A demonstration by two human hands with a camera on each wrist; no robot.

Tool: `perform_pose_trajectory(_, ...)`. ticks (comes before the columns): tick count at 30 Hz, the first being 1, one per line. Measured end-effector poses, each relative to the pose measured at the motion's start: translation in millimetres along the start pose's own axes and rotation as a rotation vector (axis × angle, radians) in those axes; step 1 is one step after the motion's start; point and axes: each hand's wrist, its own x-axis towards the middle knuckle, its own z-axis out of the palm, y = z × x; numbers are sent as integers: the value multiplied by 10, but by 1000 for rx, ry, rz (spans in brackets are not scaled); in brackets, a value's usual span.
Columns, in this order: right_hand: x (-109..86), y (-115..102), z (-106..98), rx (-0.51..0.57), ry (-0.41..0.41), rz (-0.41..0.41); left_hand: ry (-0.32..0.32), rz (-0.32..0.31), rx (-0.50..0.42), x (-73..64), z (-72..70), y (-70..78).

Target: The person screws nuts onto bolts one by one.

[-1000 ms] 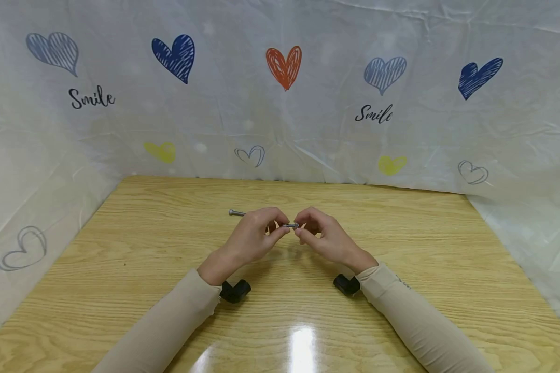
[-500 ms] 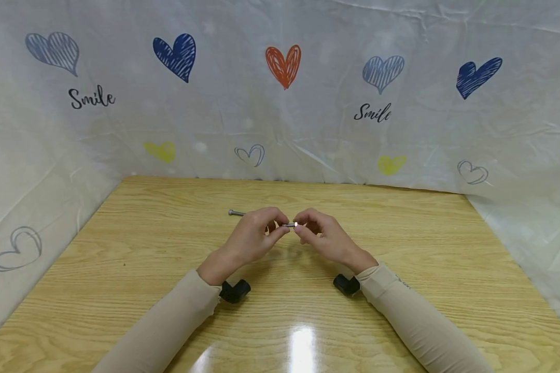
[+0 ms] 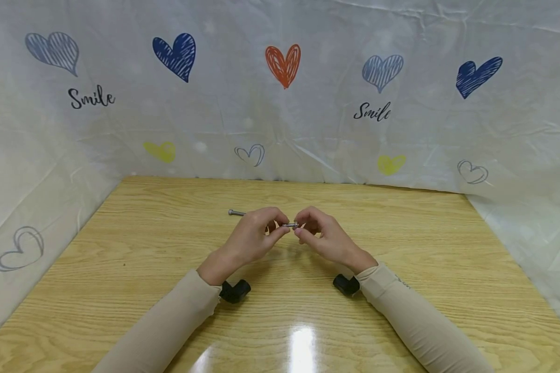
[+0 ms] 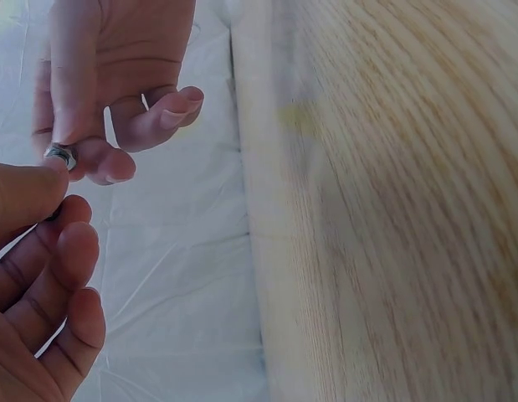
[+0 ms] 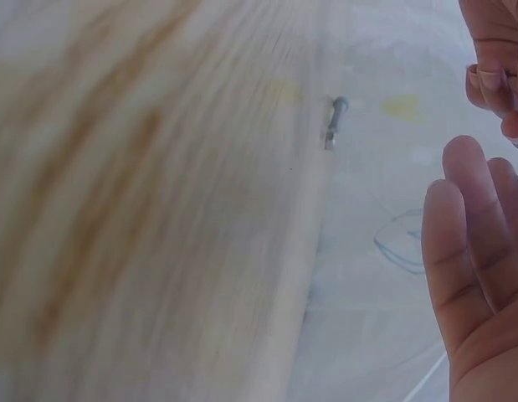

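Note:
Above the middle of the table, my left hand (image 3: 254,235) pinches a small metal bolt (image 3: 287,225) between thumb and forefinger. The bolt lies level and points right. At its right end sits a shiny hex nut (image 4: 61,156), with the thumb and forefinger of my right hand (image 3: 329,238) on it. In the left wrist view the nut shows between both hands' fingertips, while most of the bolt is hidden. The other fingers of my right hand (image 5: 484,268) extend loosely in the right wrist view. Behind my left hand, another bolt (image 3: 236,213) lies on the table, partly covered in the head view.
The wooden table (image 3: 135,311) stretches around both hands. A white cloth (image 3: 280,119) printed with hearts and "Smile" hangs along its back and sides. Black wrist mounts (image 3: 236,291) stick out below both wrists. The lying bolt (image 5: 336,117) has a lighter piece at its lower end.
My right fingertips have shifted slightly at the nut, whose bright glint has faded since half a second ago. My left hand and the lying bolt have stayed in place.

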Motion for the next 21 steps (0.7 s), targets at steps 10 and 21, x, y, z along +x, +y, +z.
perform_pose_trajectory(10,16,-22,-41,-25,-12,19,1,0,-3,24,-3,17)
perform_pose_trajectory(21,23,-20,-57,9,-8,46,1,-20,-11,52,-14,34)
